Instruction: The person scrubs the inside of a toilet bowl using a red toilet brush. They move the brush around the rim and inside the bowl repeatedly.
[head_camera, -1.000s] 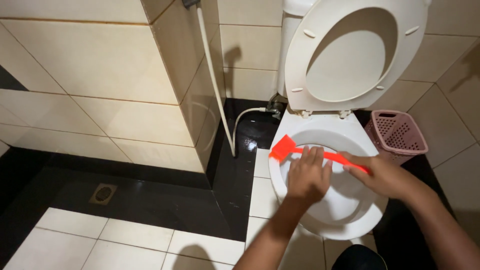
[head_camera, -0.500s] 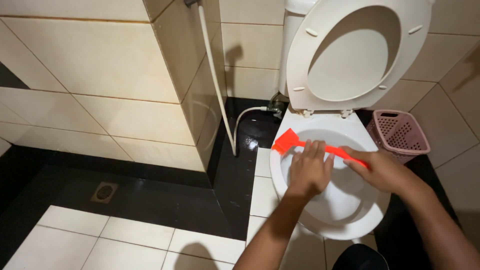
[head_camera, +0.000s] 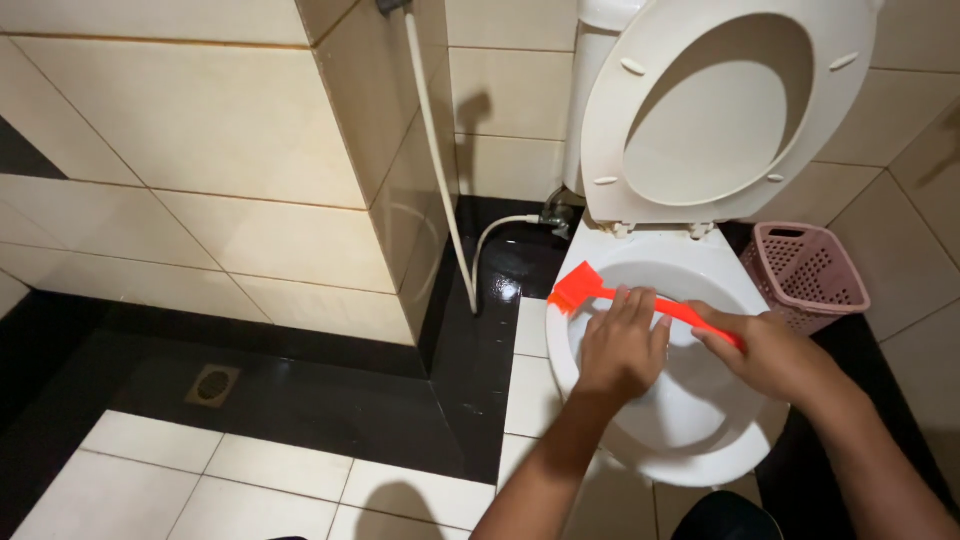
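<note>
A white toilet stands at the right with its seat and lid raised. An orange long-handled brush lies across the bowl's rim, its head on the left edge. My right hand is shut on the brush handle over the bowl. Beside it, my left hand rests with fingers spread on the handle, close behind the brush head.
A pink perforated basket sits on the floor right of the toilet. A white hose hangs down the tiled corner to a valve. A floor drain lies in the black floor strip at left.
The brush head and both hands have shifted slightly left along the bowl's rim. The grip has not changed.
</note>
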